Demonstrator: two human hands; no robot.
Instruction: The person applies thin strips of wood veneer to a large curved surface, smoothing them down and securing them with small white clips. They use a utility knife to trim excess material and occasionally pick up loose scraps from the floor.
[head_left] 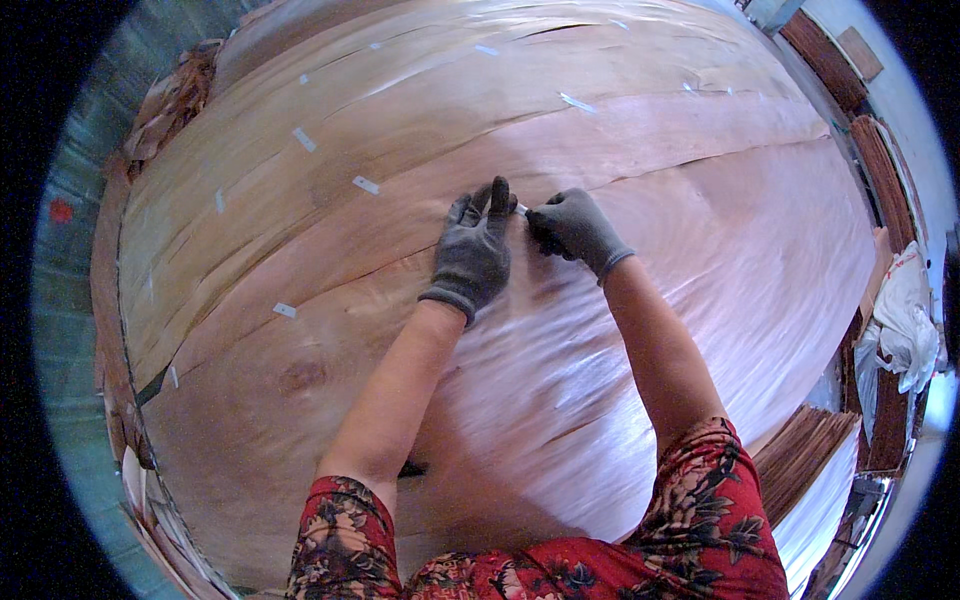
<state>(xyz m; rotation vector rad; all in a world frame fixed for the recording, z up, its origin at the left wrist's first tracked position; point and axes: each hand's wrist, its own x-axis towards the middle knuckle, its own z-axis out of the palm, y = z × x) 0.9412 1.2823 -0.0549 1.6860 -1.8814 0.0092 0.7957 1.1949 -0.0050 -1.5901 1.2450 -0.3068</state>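
Veneer [720, 230] dotted with tape pieces [367, 185] spreads beside stacked sheets [805, 462].

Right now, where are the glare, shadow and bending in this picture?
Head view: whitish glare on the wood sheet, between the forearms; head view: a dark shadow lower down; head view: fisheye distortion bows the sheet's edges.

the left hand [470, 255] and the right hand [582, 228] are clad in grey gloves that look knitted, with snug cuffs [447, 302] at the wrists. the fingers [498, 194] are darker, almost black. the forearms [395, 390] are bare up to short red sleeves [340, 525], printed with beige flowers and dark leaves; the red shirt front [545, 562] carries a similar floral pattern.
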